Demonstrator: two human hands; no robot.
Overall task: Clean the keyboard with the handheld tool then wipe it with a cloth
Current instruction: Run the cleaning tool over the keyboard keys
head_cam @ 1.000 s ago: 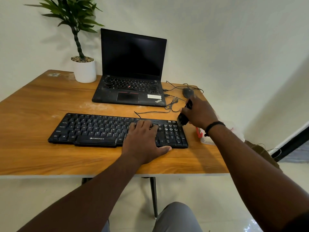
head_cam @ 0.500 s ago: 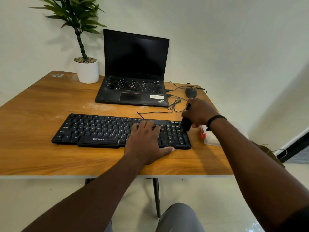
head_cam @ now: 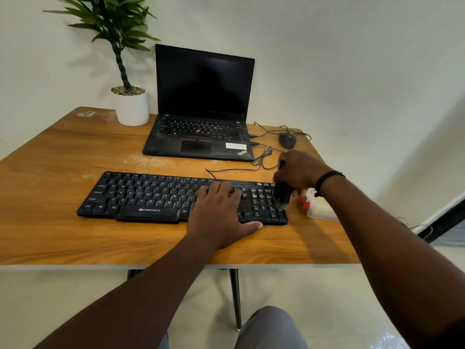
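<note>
Your left hand lies flat, fingers relaxed, on one matte black keyboard lying on the grained wooden table, while your right hand grasps one black handheld tool over its number pad.

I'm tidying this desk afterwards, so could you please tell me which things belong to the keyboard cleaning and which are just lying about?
In use:
- keyboard, steadied by the left hand
- black handheld tool, gripped by the right hand

Lying about:
- laptop
- mouse
- potted plant
- white and red item, unidentifiable
</note>
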